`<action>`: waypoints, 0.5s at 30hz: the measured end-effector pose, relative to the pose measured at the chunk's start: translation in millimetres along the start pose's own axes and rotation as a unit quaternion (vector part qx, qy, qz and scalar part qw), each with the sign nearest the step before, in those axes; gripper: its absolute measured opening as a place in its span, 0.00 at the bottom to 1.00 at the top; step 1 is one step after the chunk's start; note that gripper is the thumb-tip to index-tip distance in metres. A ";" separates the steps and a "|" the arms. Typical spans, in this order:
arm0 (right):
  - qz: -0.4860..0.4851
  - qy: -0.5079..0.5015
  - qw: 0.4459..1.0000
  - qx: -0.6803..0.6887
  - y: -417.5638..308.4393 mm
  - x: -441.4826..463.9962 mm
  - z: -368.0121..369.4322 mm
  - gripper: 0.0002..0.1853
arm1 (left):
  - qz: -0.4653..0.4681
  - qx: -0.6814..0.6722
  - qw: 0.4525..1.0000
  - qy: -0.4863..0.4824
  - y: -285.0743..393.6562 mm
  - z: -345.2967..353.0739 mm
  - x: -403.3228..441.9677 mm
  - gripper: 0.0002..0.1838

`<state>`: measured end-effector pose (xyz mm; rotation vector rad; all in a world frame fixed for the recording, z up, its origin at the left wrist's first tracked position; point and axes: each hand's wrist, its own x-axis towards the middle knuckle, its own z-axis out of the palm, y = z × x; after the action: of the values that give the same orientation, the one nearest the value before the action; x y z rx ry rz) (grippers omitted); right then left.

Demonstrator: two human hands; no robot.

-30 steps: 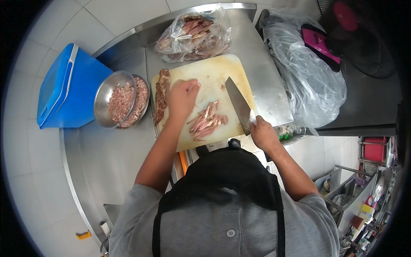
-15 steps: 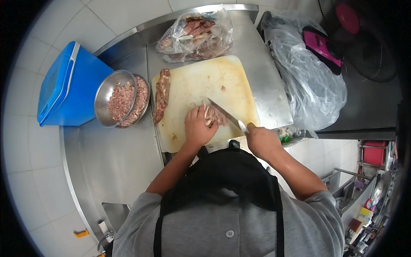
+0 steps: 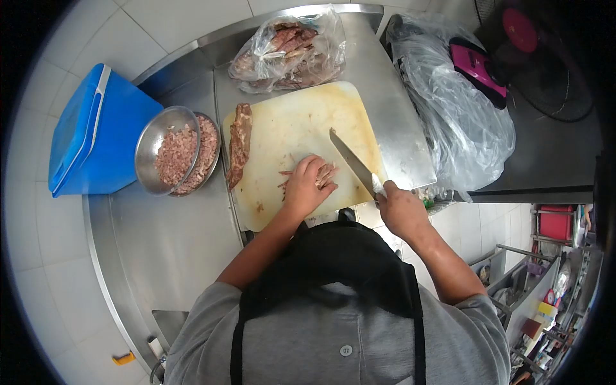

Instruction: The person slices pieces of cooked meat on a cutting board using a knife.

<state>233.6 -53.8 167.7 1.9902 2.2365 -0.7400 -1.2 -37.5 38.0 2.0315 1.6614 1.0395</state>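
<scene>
My left hand (image 3: 307,186) lies over a small pile of meat strips (image 3: 326,173) on the cutting board (image 3: 282,122), its fingers curled round part of the pile. Strips stick out on both sides of it. In my right hand (image 3: 399,206) is the white handle of a large knife (image 3: 351,160), held at the board's right edge. The blade points up and left, just right of the strips and apart from them. A long dark piece of meat (image 3: 240,144) lies along the board's left edge.
Two metal bowls (image 3: 146,152) of diced meat overlap left of the board, beside a blue cooler (image 3: 122,128). Behind the board is a plastic bag of meat (image 3: 296,54). Clear plastic (image 3: 455,128) covers something at the right, near a dark fan (image 3: 539,64).
My left hand has come from the upper left of the board down onto the strips, then slightly right. The knife swung in over the strips and has moved back right.
</scene>
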 end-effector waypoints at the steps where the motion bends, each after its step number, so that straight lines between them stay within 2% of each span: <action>1: -0.003 -0.012 1.000 -0.019 -8.3 -2.2 -5.2 0.14 | 0.022 -0.022 0.999 -0.017 -5.1 -1.9 0.0 0.24; 5: -0.015 -0.042 0.995 -0.084 -26.9 -14.3 -18.7 0.11 | 0.073 -0.035 0.997 -0.016 -13.4 2.6 1.3 0.12; 8: -0.058 -0.040 0.994 -0.079 -18.1 -2.4 16.5 0.09 | 0.097 -0.051 0.994 -0.011 -14.6 3.6 2.8 0.10; 10: -0.046 -0.045 0.996 -0.066 -29.9 9.1 23.2 0.09 | 0.095 -0.057 0.994 -0.020 -13.0 2.0 1.8 0.09; 15: -0.043 -0.032 0.993 -0.101 -32.9 7.1 -5.4 0.11 | 0.080 -0.069 0.994 0.004 -5.2 -6.4 5.2 0.07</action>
<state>202.6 -46.9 180.2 1.7642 2.2712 -0.5497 -9.1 -32.3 40.7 2.0972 1.4069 1.1808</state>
